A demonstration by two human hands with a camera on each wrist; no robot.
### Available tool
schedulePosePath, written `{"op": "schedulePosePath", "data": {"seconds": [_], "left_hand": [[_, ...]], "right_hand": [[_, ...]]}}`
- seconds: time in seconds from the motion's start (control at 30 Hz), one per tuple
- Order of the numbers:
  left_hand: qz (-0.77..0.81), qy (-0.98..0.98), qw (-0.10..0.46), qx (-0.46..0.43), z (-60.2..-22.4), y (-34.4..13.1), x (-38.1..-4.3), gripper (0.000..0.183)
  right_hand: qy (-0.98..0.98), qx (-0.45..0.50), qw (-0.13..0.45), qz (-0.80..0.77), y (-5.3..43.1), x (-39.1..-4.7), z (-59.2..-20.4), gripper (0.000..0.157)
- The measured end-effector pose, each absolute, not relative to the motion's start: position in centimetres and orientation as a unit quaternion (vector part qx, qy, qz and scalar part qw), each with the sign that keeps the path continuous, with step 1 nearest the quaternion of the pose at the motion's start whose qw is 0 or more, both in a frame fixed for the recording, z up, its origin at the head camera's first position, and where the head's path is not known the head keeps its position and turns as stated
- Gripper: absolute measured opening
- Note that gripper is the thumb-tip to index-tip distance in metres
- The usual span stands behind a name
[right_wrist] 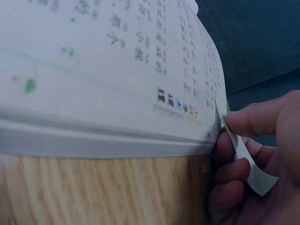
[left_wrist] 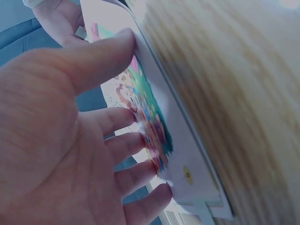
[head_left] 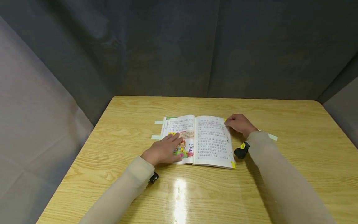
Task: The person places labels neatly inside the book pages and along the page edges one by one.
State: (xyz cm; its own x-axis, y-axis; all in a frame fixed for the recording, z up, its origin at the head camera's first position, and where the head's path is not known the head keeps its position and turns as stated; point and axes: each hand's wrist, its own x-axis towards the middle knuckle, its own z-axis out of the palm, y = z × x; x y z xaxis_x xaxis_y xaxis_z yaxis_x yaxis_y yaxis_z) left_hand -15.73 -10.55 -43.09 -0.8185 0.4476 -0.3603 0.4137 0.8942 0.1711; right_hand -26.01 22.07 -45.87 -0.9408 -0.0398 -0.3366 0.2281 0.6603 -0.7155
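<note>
An open book (head_left: 211,140) lies on the table, its left page with a colourful cartoon picture (head_left: 181,146) and its right page full of printed text. My left hand (head_left: 163,151) rests on the left page with fingers spread, and in the left wrist view the fingertips (left_wrist: 161,192) touch the paper. At the right page's outer edge, toward the top, my right hand (head_left: 240,124) pinches a pale green paper strip (right_wrist: 253,171) between thumb and fingers. The strip meets the page edge in the right wrist view.
Two pale tabs, an upper one (head_left: 158,122) and a lower one (head_left: 155,137), stick out from the book's left edge. Another pale strip (head_left: 272,137) shows beyond my right wrist. The wooden table (head_left: 126,124) ends at a dark curtain (head_left: 173,46).
</note>
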Motion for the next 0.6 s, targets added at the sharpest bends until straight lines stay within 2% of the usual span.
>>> {"op": "schedulePosePath", "data": {"seconds": [0.6], "left_hand": [[0.043, 0.953, 0.196, 0.228, -43.28, -10.63, -15.83, 0.076]], "right_hand": [[0.902, 0.032, 0.18, -0.391, 22.13, -26.2, -45.37, 0.037]]}}
